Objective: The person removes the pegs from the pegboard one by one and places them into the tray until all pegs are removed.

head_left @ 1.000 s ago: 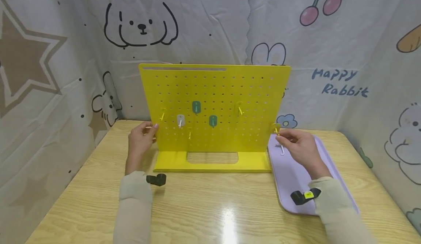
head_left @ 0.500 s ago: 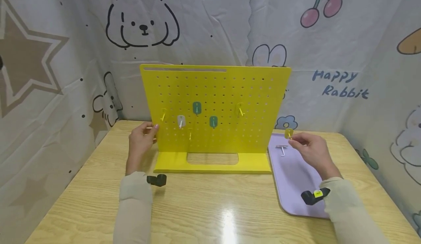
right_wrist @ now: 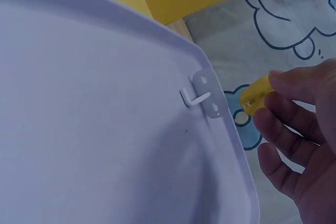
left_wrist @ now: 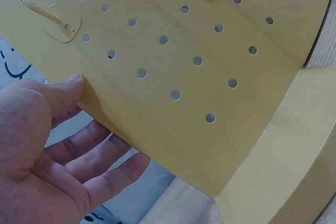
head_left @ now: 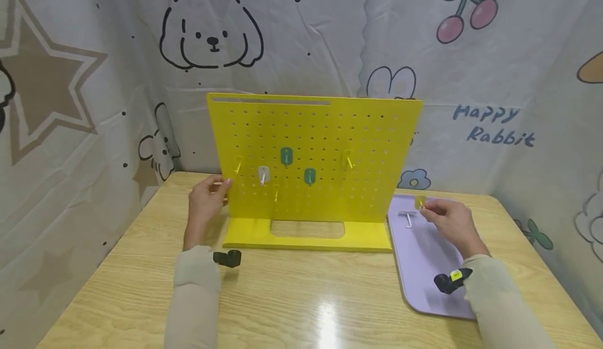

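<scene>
We see a yellow hook [head_left: 420,202] held near the far edge of the lilac tray [head_left: 424,270].
The right hand [head_left: 450,223] pinches it between thumb and fingers, and a white hook [right_wrist: 211,95] rests in the tray nearby; we also see the left hand [head_left: 206,202] grasping the yellow pegboard [head_left: 325,202] by its left edge, thumb in front.

Left arm [head_left: 194,297] and right arm [head_left: 504,302] extend forward. Left grip [head_left: 204,202] sets thumb opposite bent fingers. Right grip [head_left: 452,222] pinches with thumb and forefinger.
</scene>
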`<move>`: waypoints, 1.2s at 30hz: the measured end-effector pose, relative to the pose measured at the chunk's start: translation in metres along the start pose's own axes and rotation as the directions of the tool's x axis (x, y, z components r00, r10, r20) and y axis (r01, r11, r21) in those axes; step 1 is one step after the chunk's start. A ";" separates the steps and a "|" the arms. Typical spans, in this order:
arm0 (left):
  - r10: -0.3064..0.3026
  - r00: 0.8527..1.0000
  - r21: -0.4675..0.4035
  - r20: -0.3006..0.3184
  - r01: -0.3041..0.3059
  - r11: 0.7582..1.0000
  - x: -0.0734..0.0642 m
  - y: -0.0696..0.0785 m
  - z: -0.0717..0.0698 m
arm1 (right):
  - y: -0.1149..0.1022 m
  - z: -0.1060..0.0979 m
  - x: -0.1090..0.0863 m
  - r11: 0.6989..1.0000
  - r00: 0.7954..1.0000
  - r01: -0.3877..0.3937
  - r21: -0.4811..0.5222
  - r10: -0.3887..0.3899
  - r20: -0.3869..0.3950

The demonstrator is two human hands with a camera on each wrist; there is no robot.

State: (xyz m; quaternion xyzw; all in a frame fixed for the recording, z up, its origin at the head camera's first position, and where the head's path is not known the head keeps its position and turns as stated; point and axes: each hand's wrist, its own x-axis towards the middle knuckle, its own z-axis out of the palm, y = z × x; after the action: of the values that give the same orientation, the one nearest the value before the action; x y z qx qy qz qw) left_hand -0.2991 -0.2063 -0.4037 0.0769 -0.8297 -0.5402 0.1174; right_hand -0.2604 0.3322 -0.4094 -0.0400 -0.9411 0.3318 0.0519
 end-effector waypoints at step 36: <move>0.022 1.000 -0.003 0.001 -0.022 1.000 0.000 -0.002 0.001 | -0.009 -0.003 -0.005 1.000 0.999 0.030 0.006 -0.030 -0.046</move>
State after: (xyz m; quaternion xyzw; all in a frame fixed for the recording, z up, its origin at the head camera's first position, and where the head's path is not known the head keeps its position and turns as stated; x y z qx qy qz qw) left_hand -0.2994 -0.2066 -0.4057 0.0675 -0.8296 -0.5404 0.1232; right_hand -0.2555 0.3264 -0.4019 -0.0333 -0.9391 0.3329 0.0783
